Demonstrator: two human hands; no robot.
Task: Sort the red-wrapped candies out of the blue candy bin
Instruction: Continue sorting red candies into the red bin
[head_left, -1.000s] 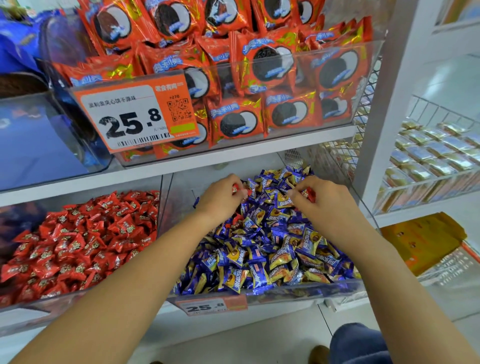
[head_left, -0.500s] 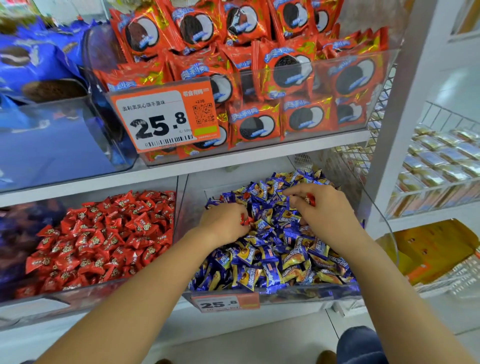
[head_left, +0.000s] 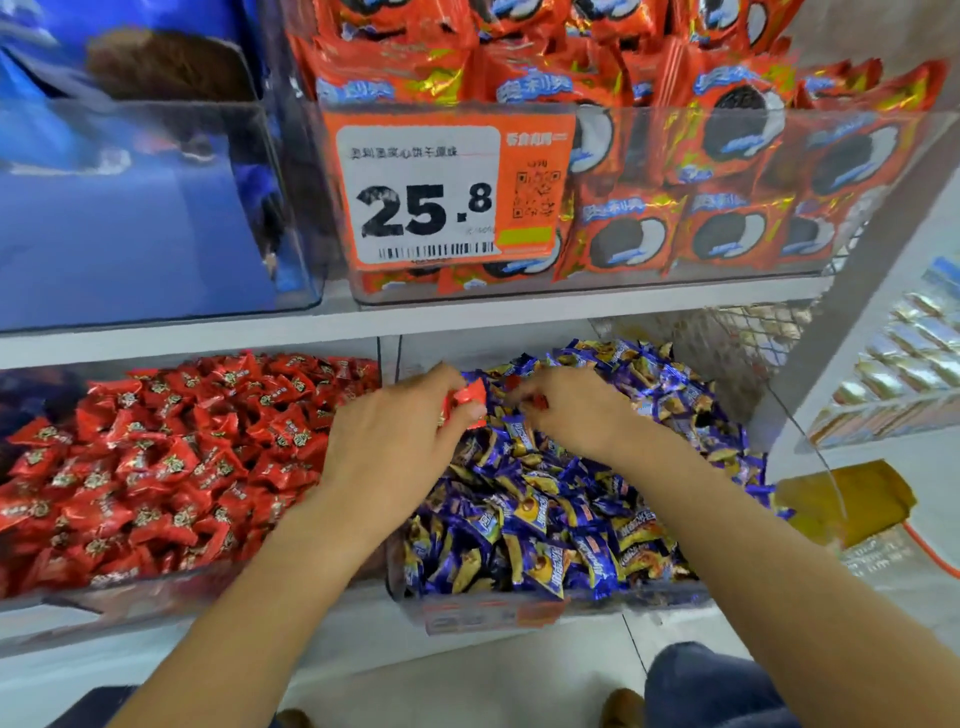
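1. Hands: two. The left hand (head_left: 400, 441) at centre grips one red-wrapped candy (head_left: 469, 396); the right hand (head_left: 576, 415), toward 3 o'clock of it, pinches one small red candy (head_left: 537, 401).
2. Clear bins: four. The blue candy bin (head_left: 566, 605) at 5 o'clock, the red candy bin (head_left: 130, 597) at 8 o'clock, the cookie-pack bin (head_left: 675, 275) at 1 o'clock, and a blue-pack bin (head_left: 156, 306) at 10 o'clock.
3. Loose candies in the lower two bins: too many to count.
4. Price tags: two. An orange tag (head_left: 447, 189) reading 25.8 at 12 o'clock, and a blurred tag (head_left: 488, 616) at 6 o'clock.
5. Shoes (head_left: 621, 706): two tips at 6 o'clock.
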